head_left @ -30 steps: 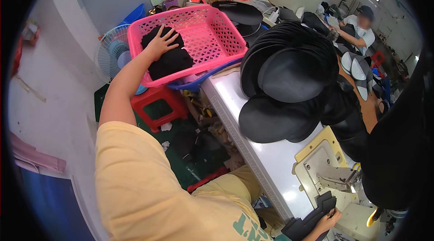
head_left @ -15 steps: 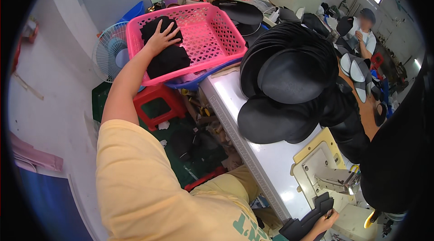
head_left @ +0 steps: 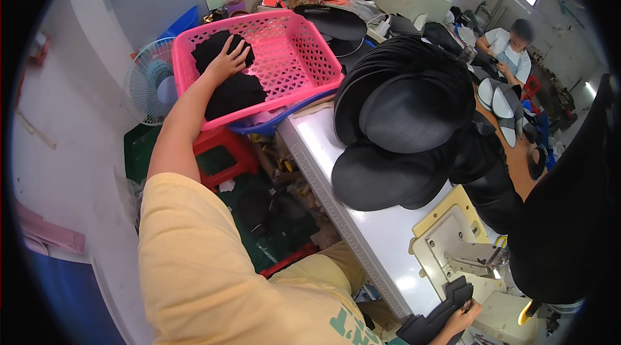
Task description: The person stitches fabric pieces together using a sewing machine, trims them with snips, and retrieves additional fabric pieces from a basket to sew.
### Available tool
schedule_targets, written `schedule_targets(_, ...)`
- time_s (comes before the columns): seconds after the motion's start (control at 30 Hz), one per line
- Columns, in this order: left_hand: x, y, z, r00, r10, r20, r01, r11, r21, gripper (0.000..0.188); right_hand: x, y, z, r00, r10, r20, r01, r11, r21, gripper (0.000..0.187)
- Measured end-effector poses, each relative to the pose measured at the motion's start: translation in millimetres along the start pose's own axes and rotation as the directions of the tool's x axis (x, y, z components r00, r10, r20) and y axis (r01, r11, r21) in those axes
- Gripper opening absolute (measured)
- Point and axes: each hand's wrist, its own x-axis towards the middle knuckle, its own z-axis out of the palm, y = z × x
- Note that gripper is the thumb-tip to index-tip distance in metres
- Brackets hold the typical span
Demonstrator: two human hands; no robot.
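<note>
We rest left hand [head_left: 226, 65], fingers spread wide, on black fabric pieces [head_left: 236, 96] inside pink perforated plastic basket [head_left: 284, 70], far left. Our right hand [head_left: 463, 316], near right, curls fingers around flat black layered strips [head_left: 435, 316] beside cream sewing machine [head_left: 467, 256]. Rounded black panels [head_left: 411, 112] pile between, on white table [head_left: 388, 232].

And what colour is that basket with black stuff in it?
The basket is bright pink, clearest in the head view.

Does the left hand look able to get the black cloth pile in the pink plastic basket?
Probably yes: the left hand rests on the black cloth pile, and the open-topped pink plastic basket seems to leave the way free.
</note>
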Motion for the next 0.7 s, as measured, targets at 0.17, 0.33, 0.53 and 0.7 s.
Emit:
schedule_targets(0.17,0,-3,7,0.986,0.013,-0.167,-0.024,0.998,-0.063,0.031,0,-5,-1,1.000,0.028,0.010,-0.029,0.999,0.015,0.014)
schedule_targets(0.33,3,-6,-8,0.993,0.050,0.106,-0.054,0.998,0.038,0.027,-1,-3,-1,0.999,0.044,-0.006,-0.044,0.999,0.012,0.020)
schedule_targets(0.53,1,-7,5,0.996,-0.037,-0.078,0.039,0.999,0.023,0.024,1,-20,-8,0.995,0.094,0.023,-0.094,0.995,0.022,0.023)
schedule_targets(0.7,1,-13,3,0.938,-0.002,-0.348,-0.048,0.989,-0.136,0.050,2,-23,-10,0.996,0.083,0.041,-0.084,0.996,0.021,0.020)
